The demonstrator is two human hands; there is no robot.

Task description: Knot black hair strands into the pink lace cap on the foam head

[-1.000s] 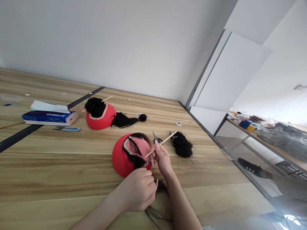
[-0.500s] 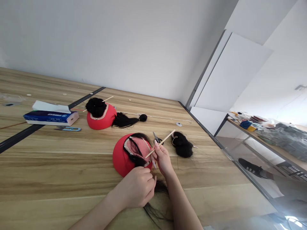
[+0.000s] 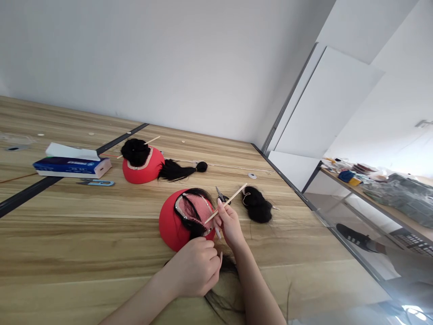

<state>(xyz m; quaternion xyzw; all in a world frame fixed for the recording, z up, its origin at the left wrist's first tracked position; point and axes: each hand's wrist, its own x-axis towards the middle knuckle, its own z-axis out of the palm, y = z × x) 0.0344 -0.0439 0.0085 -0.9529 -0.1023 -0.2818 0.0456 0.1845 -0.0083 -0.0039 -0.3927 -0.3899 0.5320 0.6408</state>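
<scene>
A red dome-shaped wig block (image 3: 171, 223) lies in front of me, with a pinkish net cap (image 3: 199, 207) and strands of black hair (image 3: 191, 212) on it. My left hand (image 3: 198, 266) is closed at the block's near edge, around a lock of black hair (image 3: 213, 300) that trails out below it. In a pinch, my right hand (image 3: 230, 223) holds a thin wooden stick (image 3: 233, 197). The stick slants, its lower end at the net; whether that tip has a hook is too small to tell. Dark-handled scissors (image 3: 221, 196) lie just behind the stick.
Right of the block lies a black hair bundle (image 3: 257, 205). Behind stand a second red block (image 3: 145, 169) with black hair and a tied hair bunch (image 3: 179, 169). A blue tissue box (image 3: 67, 167) and blue snips (image 3: 98, 182) are at left. A person's shoe (image 3: 353, 237) shows at right.
My left hand has shifted very slightly down and toward me, with the hair. The right hand and stick have barely moved.
</scene>
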